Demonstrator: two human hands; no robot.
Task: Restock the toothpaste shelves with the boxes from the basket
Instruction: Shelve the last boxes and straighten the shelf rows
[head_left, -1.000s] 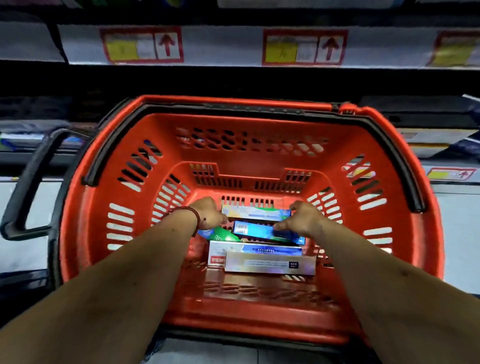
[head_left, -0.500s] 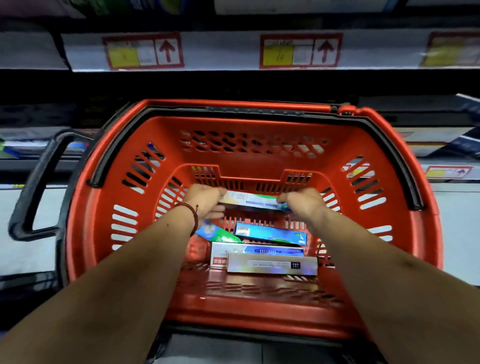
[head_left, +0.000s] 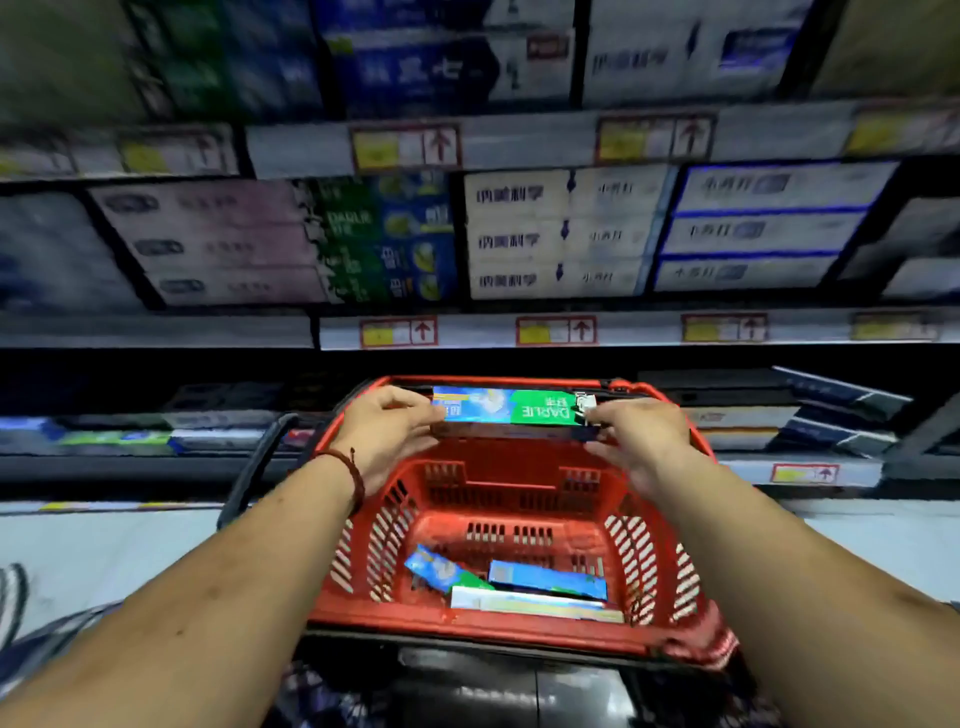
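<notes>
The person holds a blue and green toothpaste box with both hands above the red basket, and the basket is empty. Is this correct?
Not fully. The head view shows the red basket is not empty: at least three boxes lie on its floor, among them a blue box. The rest is right: the left hand and the right hand hold the blue and green toothpaste box above it.

One wide-angle view from the person's head looks forward and down, close over the red basket (head_left: 519, 460) at 6 o'clock. It squarely faces the stocked shelves (head_left: 478, 332) toward 12 o'clock, whose edges are blurred and bowed.
</notes>
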